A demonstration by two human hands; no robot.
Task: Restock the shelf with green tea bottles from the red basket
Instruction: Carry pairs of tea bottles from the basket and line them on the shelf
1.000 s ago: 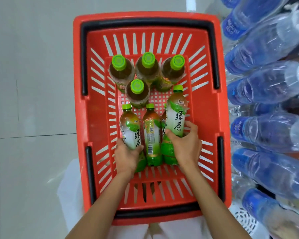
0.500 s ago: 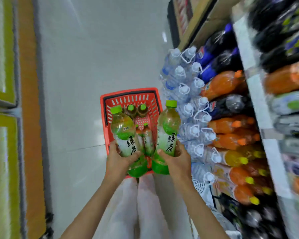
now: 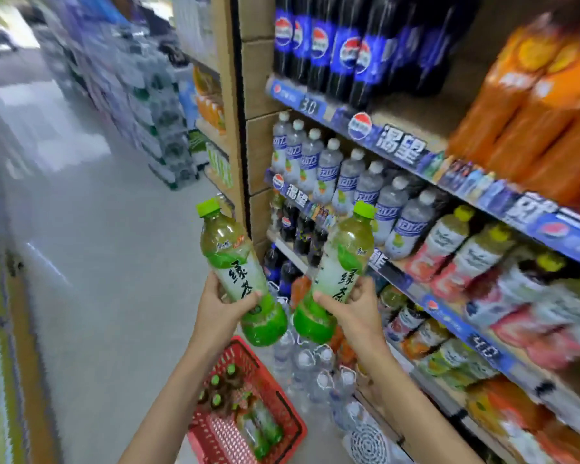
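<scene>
The left grip (image 3: 221,311) is curled round the lower label of a green tea bottle (image 3: 236,272); the right grip (image 3: 354,309) clasps a second green tea bottle (image 3: 340,269) likewise. Both are held up before the drinks shelf (image 3: 399,152) on the right, caps leaning apart, bases close together. Below, the red basket (image 3: 238,349) sits on the floor (image 3: 114,296) near the shelf's foot, holding more green-capped bottles (image 3: 216,398), some upright, some lying

two held bottles (image 3: 235,262) sit side by side left of the shelf (image 3: 399,152), above the basket (image 3: 211,437) (more bottles (image 3: 258,426) inside).
</scene>
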